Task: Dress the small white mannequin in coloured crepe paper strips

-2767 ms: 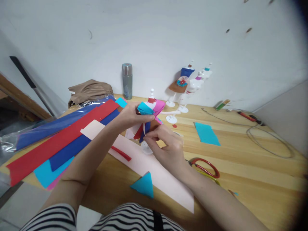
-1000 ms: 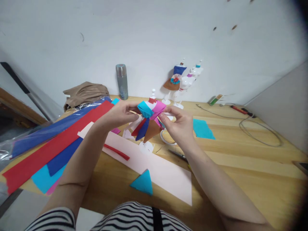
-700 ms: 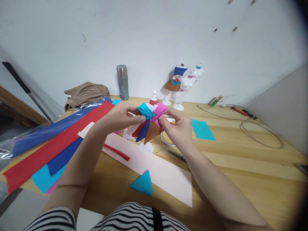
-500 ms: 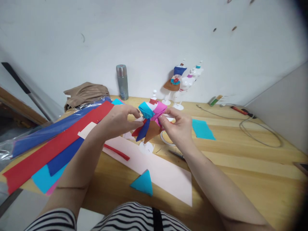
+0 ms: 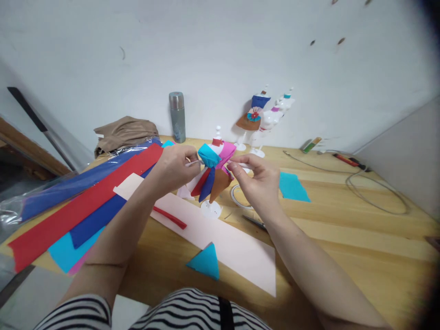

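A miniature dress form (image 5: pixel 217 134) stands upright on its round white base (image 5: pixel 211 209). Crossed turquoise cloth (image 5: pixel 208 156) and pink cloth (image 5: pixel 227 152) cover its bust, and red, blue and brown pieces (image 5: pixel 217 184) hang below as a skirt. At its left side my left hand (image 5: pixel 177 169) is closed in a pinch on a thin white strip (image 5: pixel 195 162). My right hand (image 5: pixel 258 181) pinches at the waist on the other side, thumb and forefinger together, with whitish strip showing by the fingertips. Whether both ends belong to one strip is hidden behind the form.
Pale pink sheet (image 5: pixel 237 254), turquoise triangle (image 5: pixel 207 262) and red strip (image 5: pixel 172 217) lie in front. Long coloured strips (image 5: pixel 79 211) cover the left side. Scissors (image 5: pixel 253 222) and a white tape roll (image 5: pixel 237 196) lie right. Behind stand a flask (image 5: pixel 178 119) and dressed forms (image 5: pixel 260 103).
My left hand has drawn in its fingers and now pinches the white strip. My right hand stays beside the waist, and the dress form has tilted slightly.
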`<action>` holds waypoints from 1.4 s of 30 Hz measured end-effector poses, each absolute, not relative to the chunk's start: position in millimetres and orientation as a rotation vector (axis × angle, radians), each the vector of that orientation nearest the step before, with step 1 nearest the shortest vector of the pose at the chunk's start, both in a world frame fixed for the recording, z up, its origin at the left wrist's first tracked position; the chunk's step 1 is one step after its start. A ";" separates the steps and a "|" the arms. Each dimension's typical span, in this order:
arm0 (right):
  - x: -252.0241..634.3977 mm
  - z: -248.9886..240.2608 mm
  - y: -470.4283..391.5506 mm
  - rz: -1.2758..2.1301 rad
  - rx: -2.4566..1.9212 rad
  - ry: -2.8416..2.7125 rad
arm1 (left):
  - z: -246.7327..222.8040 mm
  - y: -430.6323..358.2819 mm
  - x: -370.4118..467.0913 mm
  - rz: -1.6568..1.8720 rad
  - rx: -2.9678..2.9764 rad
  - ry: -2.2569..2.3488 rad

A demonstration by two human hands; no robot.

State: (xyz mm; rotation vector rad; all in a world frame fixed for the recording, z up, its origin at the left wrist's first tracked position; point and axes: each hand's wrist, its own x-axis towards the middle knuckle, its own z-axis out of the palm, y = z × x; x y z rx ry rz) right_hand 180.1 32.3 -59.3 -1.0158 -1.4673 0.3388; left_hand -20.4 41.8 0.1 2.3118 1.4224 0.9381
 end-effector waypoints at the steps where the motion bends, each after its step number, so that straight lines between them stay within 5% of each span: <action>1: 179.8 -59.2 32.4 0.341 -1.011 -1.460 | 0.0 41.8 -20.4 0.920 2.309 1.440; 18: 181.3 -61.6 34.3 0.348 -1.016 -1.523 | 4.8 24.8 -17.4 0.553 2.619 2.050; 30: 179.1 -61.2 36.5 0.489 -0.977 -1.538 | 1.1 20.8 -11.7 0.506 2.664 1.935; 42: 180.6 -49.4 42.0 0.974 -0.818 -1.560 | 4.1 23.2 -10.8 0.554 2.628 1.775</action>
